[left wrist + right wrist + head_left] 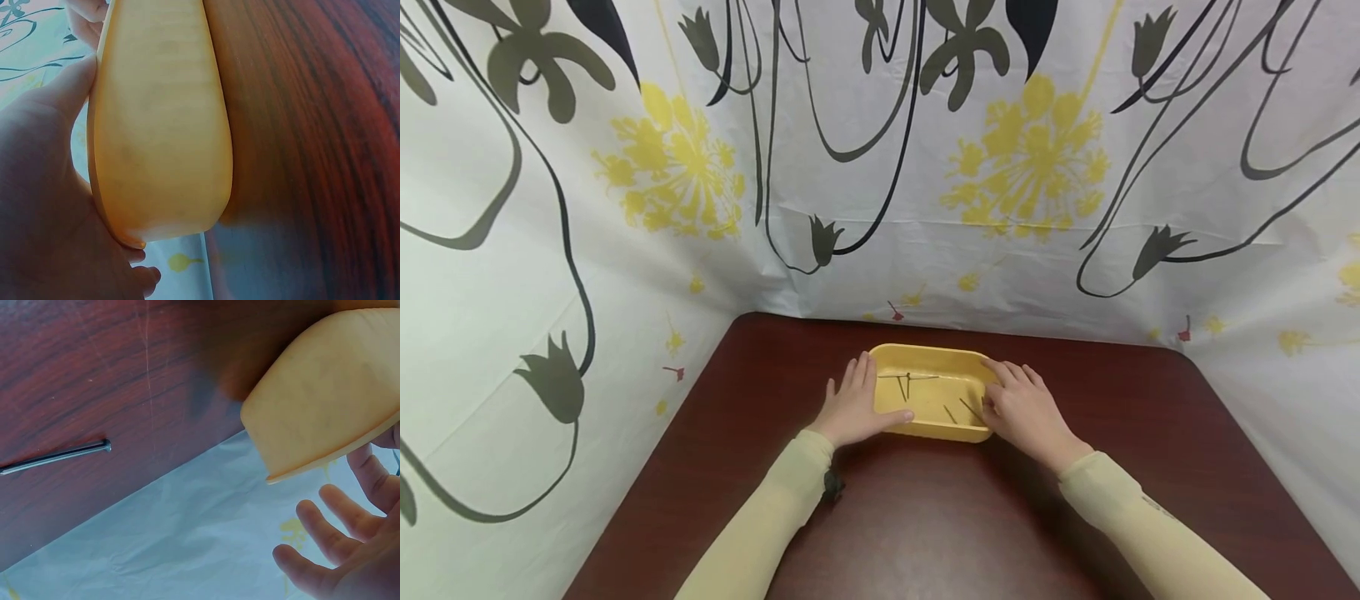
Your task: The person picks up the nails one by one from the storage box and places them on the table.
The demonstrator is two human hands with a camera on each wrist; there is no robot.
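A yellow plastic tray sits on the dark red table, with several thin dark nails scattered inside. Against its left end lies my left hand, fingers straight along the outside and thumb stretched over the near rim. My right hand is at the right end, its index finger bent over the rim into the tray beside a nail. The right wrist view shows the other fingers spread outside the tray. Whether thumb and index pinch a nail is hidden. Another nail lies on the table in the right wrist view.
The table has rounded far corners and extends around the tray. A white curtain with grey, black and yellow plant prints hangs behind the table and along its sides. A small dark object shows under the left wrist.
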